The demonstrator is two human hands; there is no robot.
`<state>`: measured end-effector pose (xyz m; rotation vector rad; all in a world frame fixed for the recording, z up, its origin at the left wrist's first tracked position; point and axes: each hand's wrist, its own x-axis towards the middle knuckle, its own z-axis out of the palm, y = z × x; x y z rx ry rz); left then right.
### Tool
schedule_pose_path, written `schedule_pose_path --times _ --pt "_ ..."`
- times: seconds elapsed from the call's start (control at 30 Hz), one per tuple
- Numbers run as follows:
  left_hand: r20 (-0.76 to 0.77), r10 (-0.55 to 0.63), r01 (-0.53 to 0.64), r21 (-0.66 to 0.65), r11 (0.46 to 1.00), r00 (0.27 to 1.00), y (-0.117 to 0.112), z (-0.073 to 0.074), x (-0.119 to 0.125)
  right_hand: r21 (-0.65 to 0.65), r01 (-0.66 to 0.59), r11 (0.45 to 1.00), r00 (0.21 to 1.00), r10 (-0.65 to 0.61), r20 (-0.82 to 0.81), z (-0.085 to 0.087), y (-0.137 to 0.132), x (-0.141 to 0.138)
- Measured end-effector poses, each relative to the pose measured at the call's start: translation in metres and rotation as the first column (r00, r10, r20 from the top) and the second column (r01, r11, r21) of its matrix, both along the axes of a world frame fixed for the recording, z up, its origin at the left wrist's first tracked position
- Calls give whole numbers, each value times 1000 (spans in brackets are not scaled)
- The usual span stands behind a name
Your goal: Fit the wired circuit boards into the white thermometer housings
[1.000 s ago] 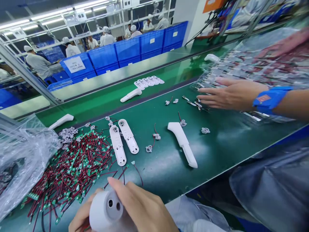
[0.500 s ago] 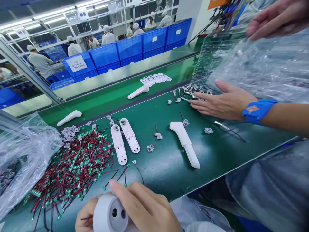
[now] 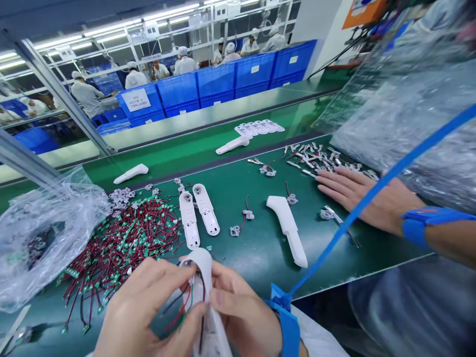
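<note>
In front of me is a white plastic housing (image 3: 204,261), its hollow side turned towards me, with red, black and green wires (image 3: 191,296) inside and hanging out. My right hand (image 3: 241,305), a blue wrist strap on it, grips the housing from the right with the thumb on its edge. My left hand (image 3: 145,305) closes on the left side, index fingertip inside the curved head and thumb by the wires. Two open white half shells (image 3: 189,225) lie just beyond my hands. A pile of red-and-black wires with small green boards (image 3: 126,243) lies to the left.
A co-worker's hand (image 3: 357,198) rests flat by silvery leads (image 3: 316,156) on the right. A blue cord (image 3: 372,193) crosses from my wrist strap. Another white housing (image 3: 286,225) lies mid-table; plastic bags (image 3: 48,233) sit left. Beyond runs the green belt (image 3: 174,158).
The housing has turned from its round two-holed end to its open inner side, with wires showing. My left fingers now reach inside. The co-worker's upper hand has left the plastic bag.
</note>
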<state>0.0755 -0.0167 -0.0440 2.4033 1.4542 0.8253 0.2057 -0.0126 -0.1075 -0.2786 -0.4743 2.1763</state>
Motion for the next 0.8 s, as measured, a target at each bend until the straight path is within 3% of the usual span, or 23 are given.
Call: schedule_pose_path --times 0.1,0.2,0.3,0.37,0.47,0.53,0.8 --pt "-51 -98 98 -10 995 994 6 15 -3 -55 -111 992 982 101 -159 4 -2 5" --pt "9 -100 100 -54 993 995 5 21 -2 -58 -171 984 970 158 -184 9 -3 10" --pt "188 26 -6 -106 994 982 3 17 -1 -96 -157 983 976 140 -164 10 -3 15" --pt "287 143 -84 -208 975 947 2 10 1 -116 -139 983 982 122 -143 9 -3 18" --pt "275 267 -135 -418 898 924 2 0 10 -103 -112 988 986 98 -133 9 -1 21" --pt "238 293 -152 -474 867 926 2 -1 17 -81 -80 994 990 69 -126 10 1 23" --pt "49 214 -184 -347 920 976 7 10 36 -21 -62 998 993 59 -100 13 -4 42"
